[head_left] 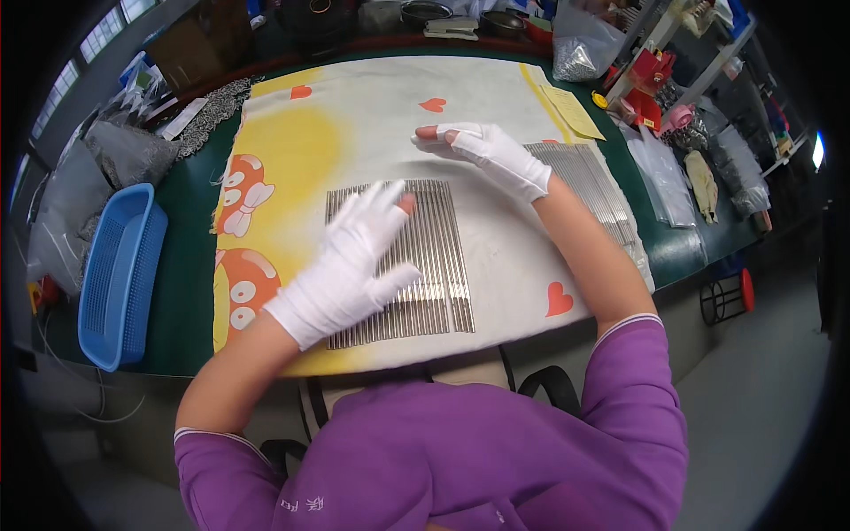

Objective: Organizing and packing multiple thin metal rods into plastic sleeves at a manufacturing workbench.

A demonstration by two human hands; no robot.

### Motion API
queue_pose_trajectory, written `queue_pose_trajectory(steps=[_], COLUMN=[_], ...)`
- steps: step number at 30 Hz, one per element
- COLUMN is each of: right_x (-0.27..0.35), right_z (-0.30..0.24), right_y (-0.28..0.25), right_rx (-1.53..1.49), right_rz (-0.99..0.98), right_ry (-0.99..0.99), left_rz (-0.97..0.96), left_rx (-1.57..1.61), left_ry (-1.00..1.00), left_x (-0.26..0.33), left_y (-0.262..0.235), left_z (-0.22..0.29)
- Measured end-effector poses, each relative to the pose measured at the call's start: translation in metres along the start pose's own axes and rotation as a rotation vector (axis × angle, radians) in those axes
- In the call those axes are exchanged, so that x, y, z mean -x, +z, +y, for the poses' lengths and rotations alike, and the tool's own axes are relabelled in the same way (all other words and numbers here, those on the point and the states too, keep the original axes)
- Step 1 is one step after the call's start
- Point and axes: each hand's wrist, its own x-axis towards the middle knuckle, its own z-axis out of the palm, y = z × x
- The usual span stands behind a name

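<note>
A row of slim silvery metal rods [436, 257] lies side by side on a white and yellow printed cloth [509, 274]. My left hand [341, 261], in a white glove with bare fingertips, is over the left part of this row with its fingers spread. It covers some of the rods; whether it touches them I cannot tell. My right hand [496, 157], gloved the same way, is above the cloth beyond the row, fingers stretched out to the left with nothing visible in them. Partly behind my right forearm lies a second batch of similar rods [580, 177].
A blue plastic basket [115, 292] stands at the table's left edge, beside clear plastic bags [66, 208]. A yellow paper [571, 111] rests on the cloth's far right corner. Clear bags [660, 177] and a shelf rack [699, 80] are at the right. A red-topped stool [745, 289] stands below.
</note>
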Motion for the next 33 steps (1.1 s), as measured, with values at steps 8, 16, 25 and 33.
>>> queue_pose_trajectory(steps=[8,16,25,33], right_x=[0.058,0.015,-0.007,-0.031], right_z=[0.000,-0.003,0.002,0.000], right_y=[0.025,0.045,0.064,0.094], right_rx=[1.001,1.084,1.076,1.032], right_rz=[-0.147,-0.339,-0.484,-0.462], right_ry=[-0.293,-0.554,-0.596,-0.672], left_rz=[0.324,0.486,0.614,0.659], left_rx=[-0.229,-0.021,0.366,0.658], left_ry=[-0.300,-0.400,-0.550,-0.765], left_x=[0.019,0.031,0.027,0.030], left_y=[-0.026,-0.012,-0.016,-0.032], left_z=[-0.128,-0.164,-0.154,-0.154])
